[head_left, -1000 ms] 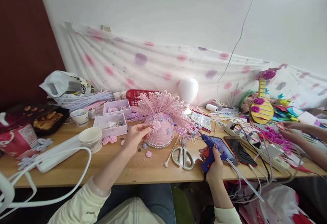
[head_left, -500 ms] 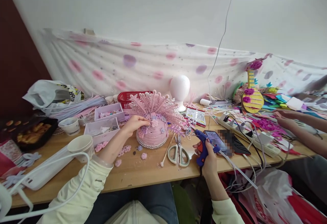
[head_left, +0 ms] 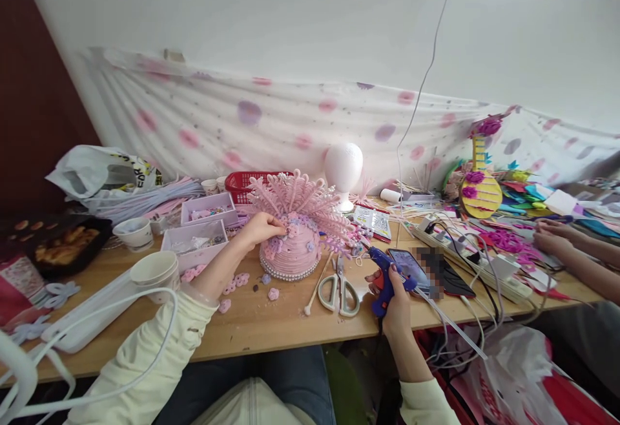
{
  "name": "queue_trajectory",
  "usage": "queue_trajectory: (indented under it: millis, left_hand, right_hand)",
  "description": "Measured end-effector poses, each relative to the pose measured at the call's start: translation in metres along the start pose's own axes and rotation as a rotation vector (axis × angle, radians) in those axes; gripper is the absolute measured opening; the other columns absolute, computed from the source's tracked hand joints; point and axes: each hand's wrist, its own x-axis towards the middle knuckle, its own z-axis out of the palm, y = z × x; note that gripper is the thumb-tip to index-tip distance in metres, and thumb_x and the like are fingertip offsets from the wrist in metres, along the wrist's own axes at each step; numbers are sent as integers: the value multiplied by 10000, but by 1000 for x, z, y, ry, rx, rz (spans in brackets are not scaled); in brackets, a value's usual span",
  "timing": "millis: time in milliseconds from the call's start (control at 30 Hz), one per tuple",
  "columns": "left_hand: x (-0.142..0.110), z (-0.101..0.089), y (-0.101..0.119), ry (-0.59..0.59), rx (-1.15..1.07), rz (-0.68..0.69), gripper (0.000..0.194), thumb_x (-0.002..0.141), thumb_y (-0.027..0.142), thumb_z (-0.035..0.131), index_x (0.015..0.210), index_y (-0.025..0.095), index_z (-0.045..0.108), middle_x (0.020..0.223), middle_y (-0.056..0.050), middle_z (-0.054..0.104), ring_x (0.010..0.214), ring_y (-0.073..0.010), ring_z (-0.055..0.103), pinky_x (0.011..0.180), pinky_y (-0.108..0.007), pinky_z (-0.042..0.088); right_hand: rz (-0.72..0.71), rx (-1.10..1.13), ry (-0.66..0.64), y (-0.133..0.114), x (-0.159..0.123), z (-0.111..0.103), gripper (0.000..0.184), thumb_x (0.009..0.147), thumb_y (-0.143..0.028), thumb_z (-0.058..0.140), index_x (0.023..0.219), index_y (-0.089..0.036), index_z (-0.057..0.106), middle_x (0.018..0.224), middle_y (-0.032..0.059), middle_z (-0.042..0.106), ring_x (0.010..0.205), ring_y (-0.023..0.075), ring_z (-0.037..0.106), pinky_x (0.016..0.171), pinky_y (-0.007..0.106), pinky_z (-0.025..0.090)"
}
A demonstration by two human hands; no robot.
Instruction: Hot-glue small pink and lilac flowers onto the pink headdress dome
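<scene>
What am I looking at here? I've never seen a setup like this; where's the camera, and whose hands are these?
There is no machine: a person works with bare hands, and one camera worn on their head looks forward and down.

The left hand reaches to the flowers on a pink dome with feathery plumes; whether its fingertips pinch anything is hard to see. The right hand grips a blue glue gun, with a clear stick coming out of its back.

On the wooden table lie scissors, a loose pink flower and a phone. A white model head stands behind. The hands at far right belong to someone else.
</scene>
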Motion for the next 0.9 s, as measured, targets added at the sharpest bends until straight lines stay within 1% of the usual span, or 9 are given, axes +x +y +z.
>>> queue_trajectory:
  millis: [100, 200, 233, 300, 367, 467, 567, 667, 900]
  left_hand:
    - [-15, -2, -4, 104, 39, 134, 146, 605, 206, 770, 735, 164, 718, 693, -22, 667, 689, -191, 616, 698, -317, 501]
    - [-36, 4, -13, 206, 115, 308, 228, 737, 206, 684, 960, 192, 728, 947, -53, 667, 925, -225, 624, 913, -400, 506]
    - [-41, 7, -18, 222, 168, 395, 279, 768, 200, 666, 1040, 210, 727, 1045, -65, 656, 1016, -238, 613, 980, -429, 486]
    - [-47, 14, -28, 242, 340, 592, 373, 823, 200, 639, 1189, 243, 694, 1190, -88, 617, 1142, -264, 588, 1046, -479, 464]
    - [-47, 20, -39, 229, 491, 710, 413, 861, 203, 623, 1268, 259, 659, 1268, -106, 584, 1201, -281, 575, 1055, -505, 471]
    - [-41, 25, -50, 191, 577, 741, 409, 888, 195, 607, 1292, 242, 652, 1312, -130, 569, 1232, -302, 566, 1051, -522, 483]
    - [-36, 26, -56, 193, 572, 755, 411, 895, 179, 602, 1294, 261, 655, 1312, -122, 571, 1229, -297, 565, 1045, -526, 490]
    - [-36, 25, -58, 187, 551, 754, 397, 901, 188, 607, 1283, 280, 665, 1306, -111, 566, 1229, -290, 560, 1050, -529, 486]
    - [-37, 20, -61, 158, 532, 753, 415, 930, 214, 584, 1340, 267, 619, 1319, -120, 549, 1247, -288, 544, 1064, -521, 476]
  right_hand:
    - [7, 14, -9, 1, 1, 0, 397, 687, -578, 757, 746, -201, 649, 598, 0, 691, 445, 125, 565, 423, 227, 449]
    - [20, 31, -27, 2, 1, -1, 406, 668, -576, 776, 728, -196, 648, 607, 4, 693, 443, 109, 549, 419, 211, 432]
    - [26, 33, -23, 2, 1, -1, 413, 657, -578, 785, 718, -194, 649, 606, 4, 692, 441, 104, 544, 416, 206, 425]
    - [28, 32, -14, 2, 1, -1, 420, 649, -582, 793, 709, -191, 652, 604, 5, 690, 448, 103, 552, 423, 203, 427]
    - [20, 31, -19, 2, 1, -2, 417, 666, -585, 782, 719, -191, 654, 611, 7, 692, 453, 108, 563, 430, 209, 432]
    - [1, 31, -37, 2, 1, -2, 398, 692, -574, 765, 732, -194, 655, 622, 4, 692, 469, 113, 578, 444, 215, 440]
    - [-3, 19, -44, 3, 1, -2, 387, 706, -570, 753, 739, -197, 652, 616, 3, 688, 468, 120, 578, 435, 222, 434]
    - [16, 12, -43, 2, 0, -1, 392, 712, -577, 745, 745, -199, 645, 614, -2, 687, 423, 111, 538, 415, 232, 424]
    - [66, 32, -29, -3, -2, 2, 438, 616, -592, 808, 694, -193, 646, 577, -7, 668, 421, 93, 515, 407, 203, 410]
